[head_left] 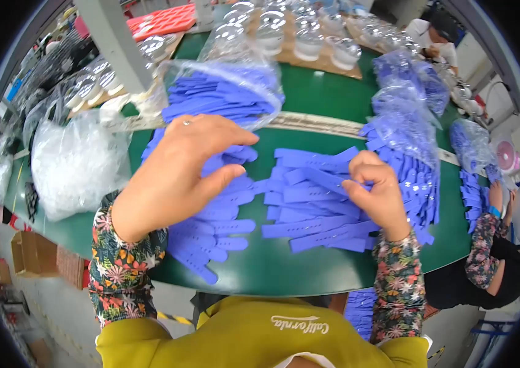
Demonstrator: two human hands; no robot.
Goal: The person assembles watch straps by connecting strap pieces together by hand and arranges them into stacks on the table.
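My left hand [177, 175] hovers over a loose pile of blue-violet watch straps [220, 227], its thumb and fingers apart, with nothing visible between them. In a pinch, the thumb and index finger of my right hand [381, 195] hold the end of one watch strap [324, 179], which slants over a middle pile of straps [309, 211]. Rows of small holes show along many of the straps. Further right lies another heap of straps [416, 184], spilling from a clear plastic bag [404, 116]. Behind my left hand, an open clear bag [275, 92] holds more straps.
A stuffed white plastic bag [76, 165] stands on the green table [241, 270] at left. Clear domed items [307, 43] stand on cardboard at the back. A grey post [116, 43] rises at back left. A co-worker's arm [486, 257] reaches in at right, near more straps.
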